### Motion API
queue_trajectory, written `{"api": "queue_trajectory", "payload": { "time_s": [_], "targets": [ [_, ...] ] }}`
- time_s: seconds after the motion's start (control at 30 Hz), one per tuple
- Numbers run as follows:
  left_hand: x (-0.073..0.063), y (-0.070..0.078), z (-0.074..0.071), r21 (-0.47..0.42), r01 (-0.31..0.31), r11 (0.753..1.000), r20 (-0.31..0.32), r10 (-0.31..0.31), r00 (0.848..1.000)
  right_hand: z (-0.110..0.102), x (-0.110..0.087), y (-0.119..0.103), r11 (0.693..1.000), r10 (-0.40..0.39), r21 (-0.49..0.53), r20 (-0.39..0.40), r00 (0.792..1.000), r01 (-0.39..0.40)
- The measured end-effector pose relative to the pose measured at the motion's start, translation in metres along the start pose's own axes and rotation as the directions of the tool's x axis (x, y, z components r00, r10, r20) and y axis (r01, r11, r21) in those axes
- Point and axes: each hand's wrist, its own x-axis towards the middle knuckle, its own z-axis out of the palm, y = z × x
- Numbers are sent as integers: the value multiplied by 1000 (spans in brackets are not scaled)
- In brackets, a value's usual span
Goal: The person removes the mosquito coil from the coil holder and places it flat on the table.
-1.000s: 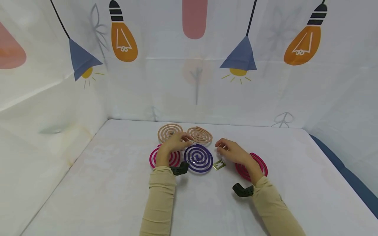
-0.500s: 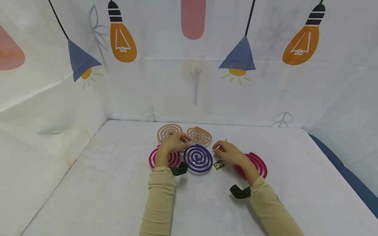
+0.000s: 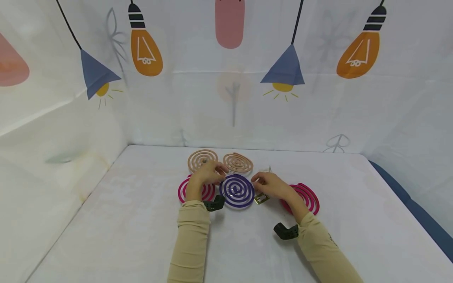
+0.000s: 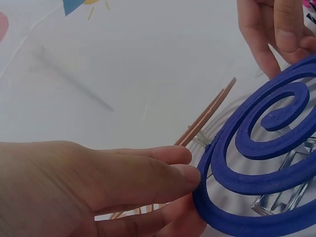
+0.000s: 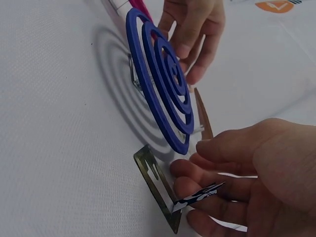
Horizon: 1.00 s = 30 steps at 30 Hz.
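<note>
Blue coil (image 4: 261,152): nudge lightly from both sides, left grip (image 3: 209,172) and right grip (image 3: 271,184) loosely spread, contact unclear, without snagging the metal stand (image 5: 143,154) to its right.

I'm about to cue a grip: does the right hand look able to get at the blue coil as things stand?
Probably yes: the right hand is right beside the edge of the blue coil, with nothing visible between them. The metal stand sits beside the fingers, outside that gap.
</note>
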Motion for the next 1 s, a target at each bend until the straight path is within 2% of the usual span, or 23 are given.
{"api": "queue_trajectory", "payload": {
  "time_s": [0.13, 0.4, 1.0],
  "targets": [
    [0, -1, -1, 14, -1, 1000, 11, 1, 1000, 2, 1, 0, 1000, 4, 25, 18, 1000, -5],
    [-1, -2, 1, 31, 7, 999, 15, -7, 1000, 4, 3, 0, 999, -42, 17, 19, 999, 41],
    [-4, 5, 1, 47, -1, 999, 87, -4, 996, -2, 0, -3, 999, -26, -33, -13, 1000, 26]
  ]
}}
